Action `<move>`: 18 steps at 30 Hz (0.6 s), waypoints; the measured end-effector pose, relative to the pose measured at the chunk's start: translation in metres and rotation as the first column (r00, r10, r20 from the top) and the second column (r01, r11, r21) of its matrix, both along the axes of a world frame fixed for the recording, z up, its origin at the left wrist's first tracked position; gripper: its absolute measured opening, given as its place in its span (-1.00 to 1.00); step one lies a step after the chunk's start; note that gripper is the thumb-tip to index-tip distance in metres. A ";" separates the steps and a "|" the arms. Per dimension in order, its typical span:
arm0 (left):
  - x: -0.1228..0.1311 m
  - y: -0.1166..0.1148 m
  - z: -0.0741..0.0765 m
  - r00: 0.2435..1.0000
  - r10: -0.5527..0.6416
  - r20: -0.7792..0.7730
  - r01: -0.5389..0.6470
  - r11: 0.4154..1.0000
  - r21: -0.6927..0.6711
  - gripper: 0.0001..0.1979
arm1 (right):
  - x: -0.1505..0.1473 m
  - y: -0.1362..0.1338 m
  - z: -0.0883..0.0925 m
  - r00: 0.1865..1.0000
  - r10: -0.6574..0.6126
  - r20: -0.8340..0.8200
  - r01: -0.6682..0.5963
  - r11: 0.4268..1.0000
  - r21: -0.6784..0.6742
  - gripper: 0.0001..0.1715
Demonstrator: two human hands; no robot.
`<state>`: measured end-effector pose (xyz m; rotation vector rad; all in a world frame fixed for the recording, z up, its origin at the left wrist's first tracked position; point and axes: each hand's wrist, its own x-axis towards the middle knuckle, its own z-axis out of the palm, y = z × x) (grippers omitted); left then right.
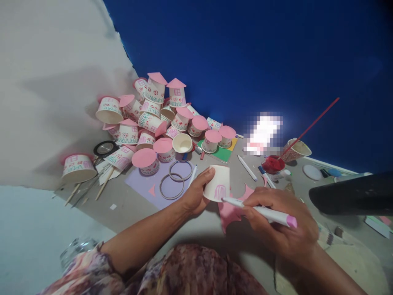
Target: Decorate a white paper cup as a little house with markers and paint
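Note:
My left hand [199, 190] is closed around a white paper cup [218, 180], held upside down above the table. A pink-purple door shape is drawn low on the cup's side. In my right hand [279, 221] is a white marker [265, 213] with a pink end, its tip at or very near the cup beside the drawing. Pink paper scraps [231, 211] with curved cut-outs lie beneath the cup. Left of my left hand, two grey rings [172, 186] rest on a lilac paper sheet [141, 184].
Decorated cups [153, 92] with pink paper roofs are heaped at the back left. An uncovered cup [182, 143] sits in front of them. Rolls of tape [104, 148] and sticks lie left. A dark cylinder [353, 194] and a cup [296, 149] stand right; a white marker [247, 168] lies behind.

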<state>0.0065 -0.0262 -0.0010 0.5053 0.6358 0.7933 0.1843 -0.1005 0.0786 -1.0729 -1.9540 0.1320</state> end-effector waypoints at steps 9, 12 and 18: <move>0.001 0.000 0.001 1.000 0.004 -0.007 -0.004 1.000 -0.004 -0.25 | 0.001 0.000 -0.003 1.000 0.009 -0.010 -0.009 1.000 0.000 -0.84; 0.002 0.000 0.000 1.000 0.014 -0.015 -0.013 0.999 0.030 -0.27 | 0.001 0.001 -0.004 1.000 -0.004 -0.020 0.005 1.000 0.024 -0.86; 0.002 -0.001 0.000 0.999 0.041 -0.019 -0.040 0.998 0.048 -0.37 | -0.001 -0.001 0.000 0.999 0.045 0.018 -0.044 0.998 -0.047 -0.80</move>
